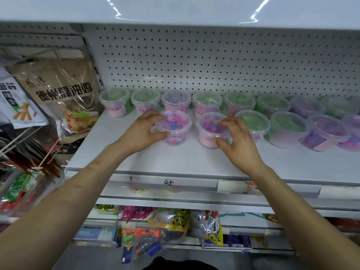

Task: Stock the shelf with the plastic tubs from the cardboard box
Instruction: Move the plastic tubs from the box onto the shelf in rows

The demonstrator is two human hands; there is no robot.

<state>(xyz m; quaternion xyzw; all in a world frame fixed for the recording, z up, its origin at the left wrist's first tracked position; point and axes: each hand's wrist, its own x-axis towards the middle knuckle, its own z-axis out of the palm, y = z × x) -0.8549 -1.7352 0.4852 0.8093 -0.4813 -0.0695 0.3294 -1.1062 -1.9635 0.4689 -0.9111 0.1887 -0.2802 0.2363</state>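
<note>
Both tubs being handled stand on the white shelf (pixel 175 162), in the second row out from the pegboard back panel (pixel 214 61). The left hand (pixel 145 129) grips the clear lidded tub of pink and blue pieces (pixel 176 128), fingers curled over the rim and thumb pressed to the side wall. The right hand (pixel 236 141) pinches the neighbouring tub with the pink label (pixel 210 131), fingertips on the lid and thumb low on the wall. A full row of like tubs (pixel 145 101) sits right against the pegboard, and more stretch along it to the right. The cardboard box is out of view.

These tubs look thin-walled and light, filled with small loose pieces. The smooth sides probably flex and slip under a squeeze, so the stiff rim just under the lid seems the safest hold. The lids may pop if lifted by the top alone.
</note>
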